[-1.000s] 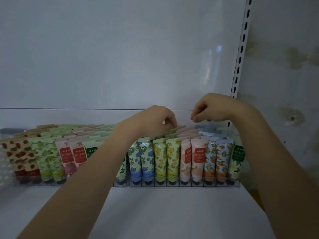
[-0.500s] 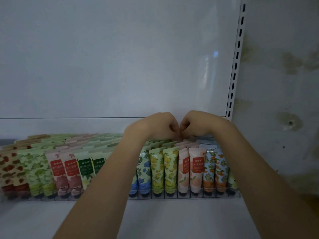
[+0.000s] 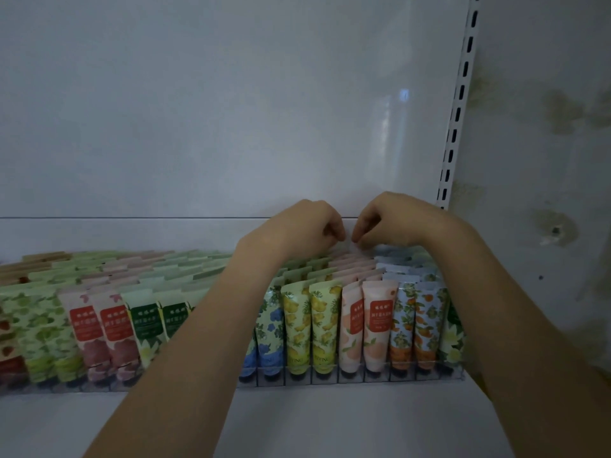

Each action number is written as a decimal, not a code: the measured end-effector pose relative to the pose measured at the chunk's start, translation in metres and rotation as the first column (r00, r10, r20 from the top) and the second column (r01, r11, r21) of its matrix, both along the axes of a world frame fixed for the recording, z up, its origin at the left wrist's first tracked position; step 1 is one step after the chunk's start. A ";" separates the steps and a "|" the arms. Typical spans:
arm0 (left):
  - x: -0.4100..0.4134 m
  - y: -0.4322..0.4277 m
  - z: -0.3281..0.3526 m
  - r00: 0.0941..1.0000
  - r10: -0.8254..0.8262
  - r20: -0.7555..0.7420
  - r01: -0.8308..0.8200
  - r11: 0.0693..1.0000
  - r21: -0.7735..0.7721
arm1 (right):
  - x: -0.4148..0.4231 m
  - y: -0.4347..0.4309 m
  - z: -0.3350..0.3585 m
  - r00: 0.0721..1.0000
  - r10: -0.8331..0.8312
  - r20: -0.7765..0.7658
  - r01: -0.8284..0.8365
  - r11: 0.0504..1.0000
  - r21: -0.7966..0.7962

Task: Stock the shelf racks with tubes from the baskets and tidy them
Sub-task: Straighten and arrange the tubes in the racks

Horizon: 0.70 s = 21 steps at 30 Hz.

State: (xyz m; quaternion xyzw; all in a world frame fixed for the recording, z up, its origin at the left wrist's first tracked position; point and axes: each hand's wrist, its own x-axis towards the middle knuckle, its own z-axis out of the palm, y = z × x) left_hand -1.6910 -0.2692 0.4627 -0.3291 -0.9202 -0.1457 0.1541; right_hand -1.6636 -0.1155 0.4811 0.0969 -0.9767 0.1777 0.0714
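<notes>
Left hand (image 3: 304, 229) and right hand (image 3: 393, 219) are easing apart over the back peach tubes (image 3: 353, 269), fingers (image 3: 334, 230) curling down, can't tell if they're pinching one. Probably just tidying that row.

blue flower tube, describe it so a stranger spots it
Find the clear rack on the white shelf. In its front row, just right of the left forearm, stands the blue flower tube. Blue blossoms mark it; its right neighbours are yellow tubes.

Tube colours on our white shelf (image 3: 297, 424)
We see leafy green tubes (image 3: 39, 325), red-labelled pink tubes (image 3: 99, 328), blue-flowered tubes (image 3: 271, 328), lemon-yellow tubes (image 3: 310, 325), peach tubes (image 3: 363, 325).
</notes>
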 end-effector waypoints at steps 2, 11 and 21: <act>-0.004 0.002 -0.002 1.000 -0.006 0.002 0.006 1.000 -0.017 | -0.002 0.000 -0.002 0.999 -0.010 0.035 0.009 1.000 0.021; -0.007 0.008 -0.007 0.995 -0.076 0.060 0.074 0.997 0.034 | -0.009 -0.001 -0.009 0.999 -0.023 0.049 0.022 0.999 0.030; -0.001 0.004 -0.002 0.998 -0.049 0.027 0.049 0.999 0.015 | 0.010 -0.004 0.006 0.999 0.005 -0.033 -0.004 0.999 0.039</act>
